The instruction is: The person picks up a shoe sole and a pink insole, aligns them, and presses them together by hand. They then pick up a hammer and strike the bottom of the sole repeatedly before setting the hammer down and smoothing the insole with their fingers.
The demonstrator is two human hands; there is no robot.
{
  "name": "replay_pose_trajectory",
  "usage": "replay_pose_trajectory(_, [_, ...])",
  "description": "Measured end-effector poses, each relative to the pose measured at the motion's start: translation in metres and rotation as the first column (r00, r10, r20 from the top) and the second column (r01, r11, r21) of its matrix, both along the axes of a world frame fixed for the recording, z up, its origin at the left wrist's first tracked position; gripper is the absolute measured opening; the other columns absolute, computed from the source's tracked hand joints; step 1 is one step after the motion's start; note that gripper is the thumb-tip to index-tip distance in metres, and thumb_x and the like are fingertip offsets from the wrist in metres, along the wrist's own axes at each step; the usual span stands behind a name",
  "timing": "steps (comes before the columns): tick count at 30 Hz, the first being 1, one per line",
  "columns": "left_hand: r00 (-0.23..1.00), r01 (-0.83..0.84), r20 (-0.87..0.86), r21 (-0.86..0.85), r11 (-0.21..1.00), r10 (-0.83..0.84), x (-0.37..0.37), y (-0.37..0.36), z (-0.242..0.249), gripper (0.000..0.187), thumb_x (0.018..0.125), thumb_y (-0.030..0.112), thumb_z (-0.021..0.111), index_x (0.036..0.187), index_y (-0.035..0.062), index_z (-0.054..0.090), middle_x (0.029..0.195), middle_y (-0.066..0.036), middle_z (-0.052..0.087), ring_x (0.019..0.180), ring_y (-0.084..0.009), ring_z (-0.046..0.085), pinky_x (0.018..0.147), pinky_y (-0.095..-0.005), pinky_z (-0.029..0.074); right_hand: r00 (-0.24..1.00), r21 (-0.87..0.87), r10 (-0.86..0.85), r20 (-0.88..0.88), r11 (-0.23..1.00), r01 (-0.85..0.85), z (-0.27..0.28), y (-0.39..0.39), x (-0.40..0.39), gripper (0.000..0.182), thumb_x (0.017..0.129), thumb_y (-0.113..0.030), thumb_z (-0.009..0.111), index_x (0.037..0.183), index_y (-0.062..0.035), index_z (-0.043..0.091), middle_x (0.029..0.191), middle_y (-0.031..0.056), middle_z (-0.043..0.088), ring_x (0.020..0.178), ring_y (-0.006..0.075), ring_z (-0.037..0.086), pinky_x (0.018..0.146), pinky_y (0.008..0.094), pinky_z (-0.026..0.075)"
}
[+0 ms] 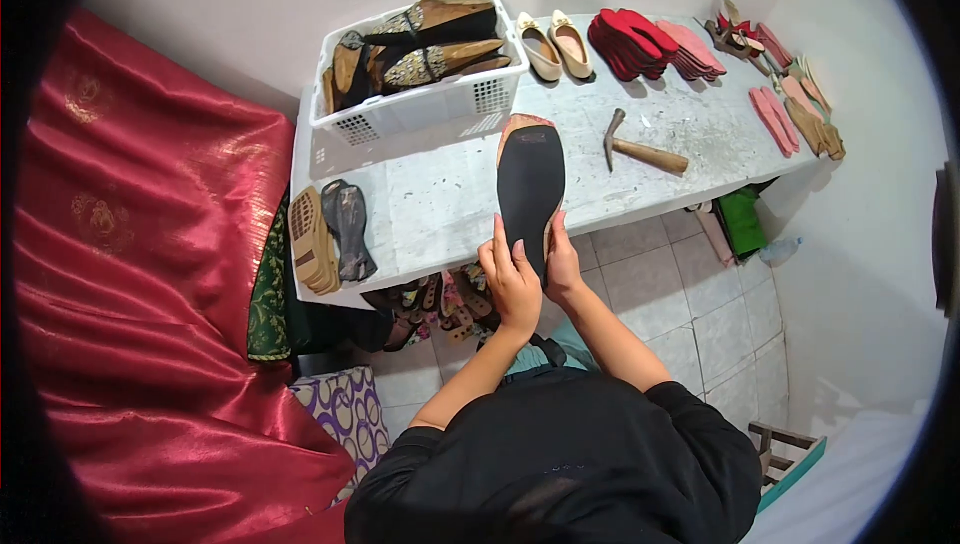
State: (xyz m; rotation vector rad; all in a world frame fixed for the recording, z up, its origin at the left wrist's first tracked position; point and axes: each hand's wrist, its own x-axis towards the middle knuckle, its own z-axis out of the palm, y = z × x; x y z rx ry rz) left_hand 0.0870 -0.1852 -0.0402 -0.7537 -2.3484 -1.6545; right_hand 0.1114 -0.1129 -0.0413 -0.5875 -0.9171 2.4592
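A black shoe sole (532, 172) with a tan rim and a reddish toe edge is held up in front of me, toe pointing away, over the table's front edge. My left hand (510, 279) grips its narrow end from the left, fingers lying against the black face. On the other side, my right hand (563, 264) is closed around the same end, its thumb along the edge. The underside of the sole is hidden. To its right, a hammer (645, 154) with a wooden handle lies on the table.
On the white table (430, 194) stand a white basket (420, 104) of shoes on lasts, cream flats (555, 47), red soles (632, 44) and pink soles (690, 52). Tan soles (315, 242) lie at left. Red cloth (170, 274) hangs at left; more footwear (450, 304) sits below.
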Motion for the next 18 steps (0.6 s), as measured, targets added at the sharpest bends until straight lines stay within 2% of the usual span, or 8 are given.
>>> replay_pose_trajectory(5, [0.998, 0.047, 0.045, 0.021, 0.999, -0.047, 0.023, 0.047, -0.004, 0.044, 0.092, 0.013, 0.048, 0.134, 0.0034, 0.04, 0.099, -0.015, 0.041, 0.086, -0.0254, 0.046, 0.076, -0.033, 0.04, 0.999, 0.019, -0.012, 0.052, 1.0, 0.011, -0.004, 0.047, 0.029, 0.059, 0.096, -0.05, 0.025, 0.129, -0.0036, 0.042, 0.121, 0.0067, 0.053, 0.105, 0.0158, 0.053, 0.091, 0.0281, 0.041])
replay_pose_trajectory(7, [0.997, -0.015, -0.082, -0.094, 0.995, 0.008, 0.034, 0.067, -0.004, 0.046, 0.09, 0.016, 0.052, 0.133, 0.0071, 0.042, 0.102, -0.015, 0.038, 0.088, -0.0254, 0.042, 0.078, -0.0329, 0.038, 0.998, 0.02, 0.002, 0.058, 1.0, -0.003, -0.001, 0.067, 0.041, 0.06, 0.096, -0.05, 0.025, 0.13, -0.0032, 0.04, 0.121, 0.0067, 0.053, 0.106, 0.0156, 0.052, 0.092, 0.0282, 0.04])
replay_pose_trajectory(10, [0.959, -0.122, -0.283, -0.33, 0.936, 0.025, 0.046, 0.088, -0.001, 0.05, 0.087, 0.019, 0.056, 0.134, 0.0106, 0.042, 0.104, -0.015, 0.034, 0.089, -0.0257, 0.038, 0.08, -0.0325, 0.037, 0.999, -0.029, 0.007, 0.036, 1.0, -0.006, 0.001, 0.097, 0.061, 0.056, 0.096, -0.048, 0.03, 0.131, -0.0051, 0.037, 0.118, 0.0063, 0.054, 0.1, 0.0158, 0.055, 0.084, 0.0282, 0.046])
replay_pose_trajectory(12, [0.975, -0.071, -0.22, -0.337, 0.939, -0.005, 0.059, 0.103, -0.007, 0.049, 0.087, 0.019, 0.057, 0.133, 0.0104, 0.044, 0.104, -0.014, 0.033, 0.088, -0.0242, 0.039, 0.08, -0.0325, 0.037, 0.988, 0.155, 0.0, 0.157, 0.988, -0.025, -0.001, 0.118, 0.073, 0.049, 0.093, -0.041, 0.046, 0.126, -0.0059, 0.04, 0.106, 0.0093, 0.058, 0.089, 0.0167, 0.059, 0.076, 0.0293, 0.05])
replay_pose_trajectory(14, [0.987, -0.02, -0.158, -0.337, 0.941, -0.035, 0.068, 0.12, -0.013, 0.048, 0.086, 0.02, 0.058, 0.131, 0.0102, 0.045, 0.105, -0.014, 0.033, 0.088, -0.0227, 0.04, 0.08, -0.0324, 0.037, 0.989, 0.138, 0.048, 0.138, 0.988, -0.067, 0.001, 0.141, 0.088, 0.045, 0.092, -0.037, 0.049, 0.124, -0.0062, 0.04, 0.099, 0.0098, 0.059, 0.08, 0.0169, 0.059, 0.069, 0.0295, 0.05])
replay_pose_trajectory(16, [0.971, 0.159, 0.183, -0.015, 0.987, -0.153, 0.072, 0.136, -0.016, 0.047, 0.087, 0.021, 0.058, 0.13, 0.0083, 0.043, 0.108, -0.011, 0.033, 0.082, -0.0148, 0.042, 0.069, -0.0254, 0.039, 0.988, 0.126, 0.097, 0.119, 0.986, -0.112, -0.002, 0.163, 0.101, 0.042, 0.092, -0.032, 0.052, 0.122, -0.0065, 0.04, 0.092, 0.0104, 0.06, 0.071, 0.0171, 0.06, 0.062, 0.0297, 0.051])
replay_pose_trajectory(17, [0.803, 0.164, 0.502, 0.332, 0.929, -0.321, 0.072, 0.147, -0.018, 0.046, 0.089, 0.023, 0.054, 0.13, 0.01, 0.038, 0.1, -0.007, 0.039, 0.07, -0.0099, 0.044, 0.061, -0.0217, 0.041, 0.986, 0.121, 0.145, 0.082, 0.981, -0.154, -0.007, 0.172, 0.107, 0.04, 0.092, -0.032, 0.052, 0.121, -0.0072, 0.04, 0.089, 0.0108, 0.06, 0.066, 0.017, 0.059, 0.058, 0.0296, 0.051])
replay_pose_trajectory(18, [0.547, 0.083, 0.661, 0.568, 0.819, -0.514, 0.067, 0.154, -0.014, 0.047, 0.091, 0.029, 0.05, 0.131, 0.0094, 0.034, 0.094, -0.005, 0.047, 0.061, -0.0106, 0.048, 0.055, -0.0213, 0.045, 0.98, 0.114, 0.193, 0.046, 0.974, -0.197, -0.012, 0.18, 0.114, 0.038, 0.092, -0.031, 0.052, 0.12, -0.0079, 0.04, 0.085, 0.0113, 0.06, 0.062, 0.0168, 0.059, 0.054, 0.0296, 0.05])
